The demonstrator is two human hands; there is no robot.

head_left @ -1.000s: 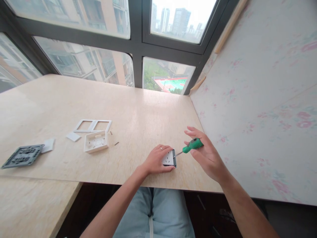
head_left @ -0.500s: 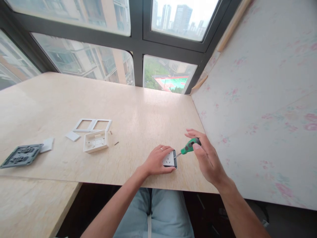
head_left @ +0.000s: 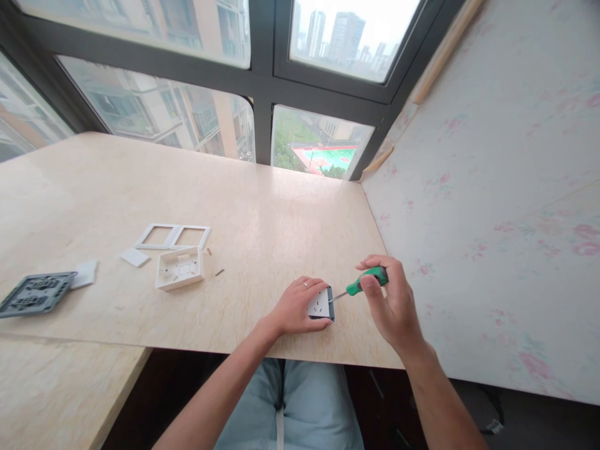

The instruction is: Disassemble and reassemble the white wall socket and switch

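Note:
My left hand (head_left: 299, 307), with a ring on one finger, grips a small socket module (head_left: 319, 304) with a white face and dark grey edge, on the counter near its front edge. In my right hand (head_left: 391, 297) is a screwdriver (head_left: 368, 280) with a green and black handle, held between thumb and fingers. Its metal shaft slants down to the left, and the tip meets the module's right edge.
On the counter (head_left: 262, 225) to the left lie a white box (head_left: 180, 269), a white double frame (head_left: 173, 236), white plates (head_left: 135, 257), small screws (head_left: 219, 272) and a grey panel (head_left: 37, 294). A papered wall (head_left: 492, 206) stands at the right.
The screwdriver handle has tilted lower and moved slightly right, with my right hand closing more around it. My left hand has stayed on the module. The view has shifted slightly.

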